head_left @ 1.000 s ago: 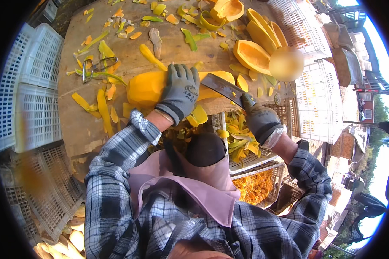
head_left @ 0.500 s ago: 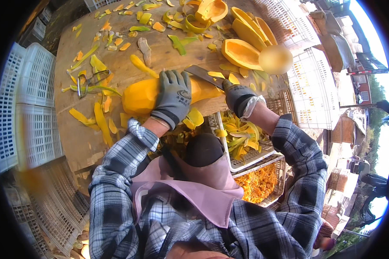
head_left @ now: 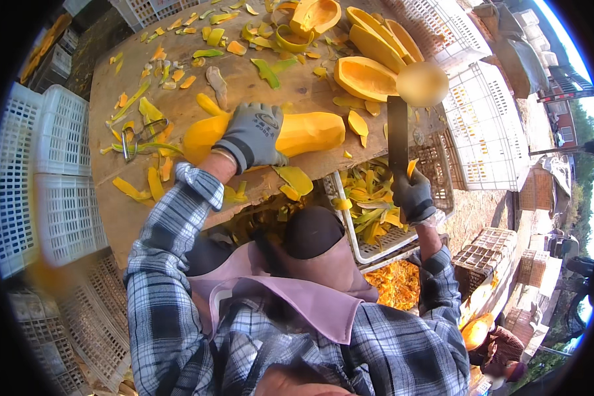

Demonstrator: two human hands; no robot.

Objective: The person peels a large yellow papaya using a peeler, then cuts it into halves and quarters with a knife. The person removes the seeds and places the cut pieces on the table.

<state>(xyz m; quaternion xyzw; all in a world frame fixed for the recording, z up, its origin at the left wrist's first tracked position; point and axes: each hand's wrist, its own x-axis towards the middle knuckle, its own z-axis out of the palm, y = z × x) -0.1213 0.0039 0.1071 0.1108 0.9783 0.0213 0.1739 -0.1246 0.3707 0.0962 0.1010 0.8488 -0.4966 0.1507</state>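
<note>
A peeled yellow squash point(head_left: 313, 134) lies lengthwise across the wooden table near its front edge. My left hand point(head_left: 254, 132), in a grey glove, is wrapped over its middle and presses it down. Off to the right, past the table edge, my gloved right hand point(head_left: 412, 193) grips a long, straight-sided knife point(head_left: 398, 132), its dark blade pointing away from me. A small yellow piece of squash shows beside the blade at my right fingers. Between the squash and the knife lie loose cut pieces point(head_left: 358, 123).
Hollowed squash halves point(head_left: 366, 78) sit at the far right of the table. A peeler point(head_left: 135, 140) lies among peelings at left. Below the front edge are a crate of peelings point(head_left: 369, 204) and orange shreds point(head_left: 397, 284). White crates point(head_left: 485, 125) stack at right, others point(head_left: 63, 132) at left.
My right hand has drawn the knife away from the squash, to the right and nearer me, turning the blade to point away. The squash's right end now shows blunt. My left hand stays on it.
</note>
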